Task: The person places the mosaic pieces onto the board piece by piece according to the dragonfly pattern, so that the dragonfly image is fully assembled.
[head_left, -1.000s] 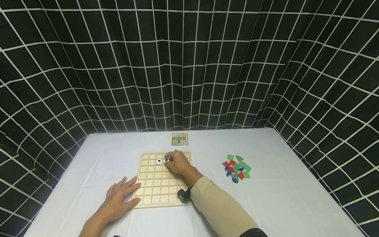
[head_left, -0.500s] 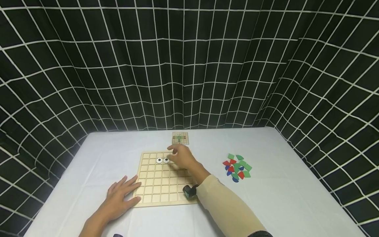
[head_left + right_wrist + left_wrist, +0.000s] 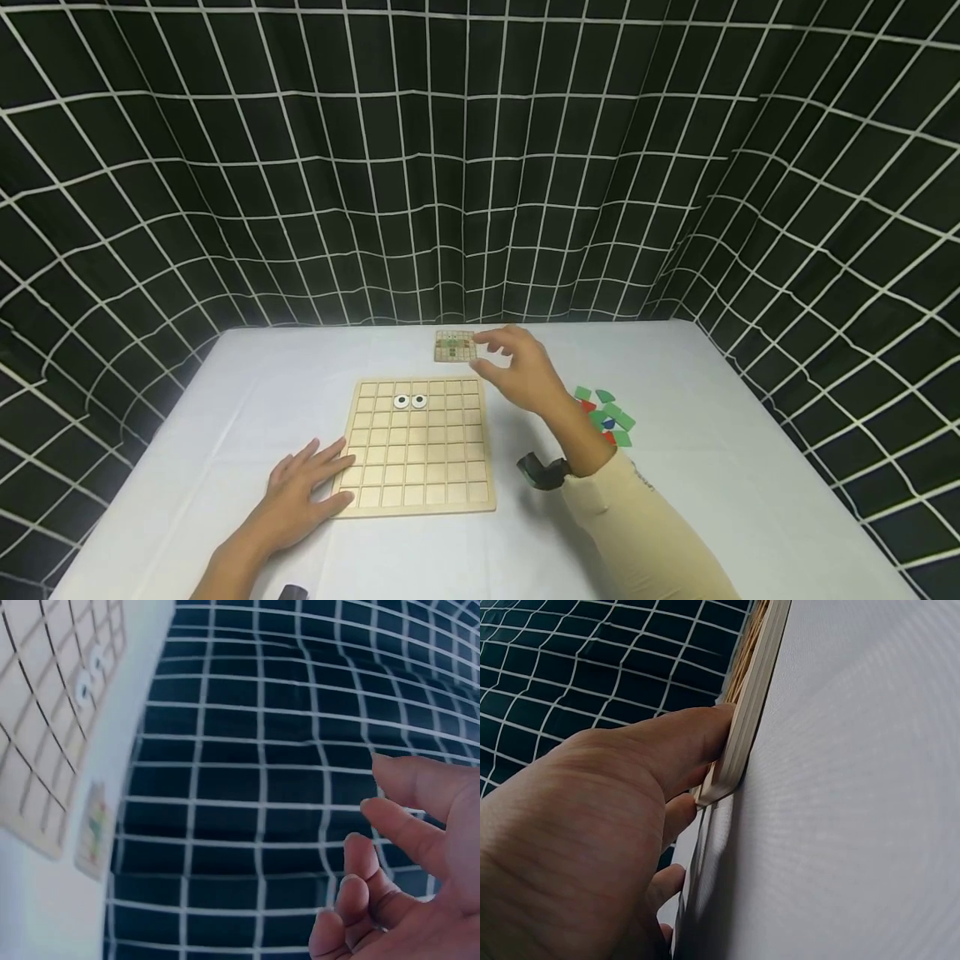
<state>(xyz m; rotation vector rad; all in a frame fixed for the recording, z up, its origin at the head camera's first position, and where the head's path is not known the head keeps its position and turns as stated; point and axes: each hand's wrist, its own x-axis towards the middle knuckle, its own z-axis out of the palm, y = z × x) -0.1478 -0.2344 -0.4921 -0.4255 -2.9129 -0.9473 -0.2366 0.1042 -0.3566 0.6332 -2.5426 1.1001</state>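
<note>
Gridded board [image 3: 420, 454] has two eye discs [image 3: 419, 402] near its 12 and the left hand [image 3: 300, 500] spread on its 8 o'clock edge. From the right hand [image 3: 523, 375], board's at 8, not touching; that grip's pretty wide. Coloured pieces [image 3: 619, 416] at its 4.

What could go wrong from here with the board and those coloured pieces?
In the head view, the right forearm hides part of the pile of coloured pieces, so a low sweep might scatter them. The left hand touches the grid board at its left edge, so a push might shift it and perhaps jostle the two eye pieces.
</note>
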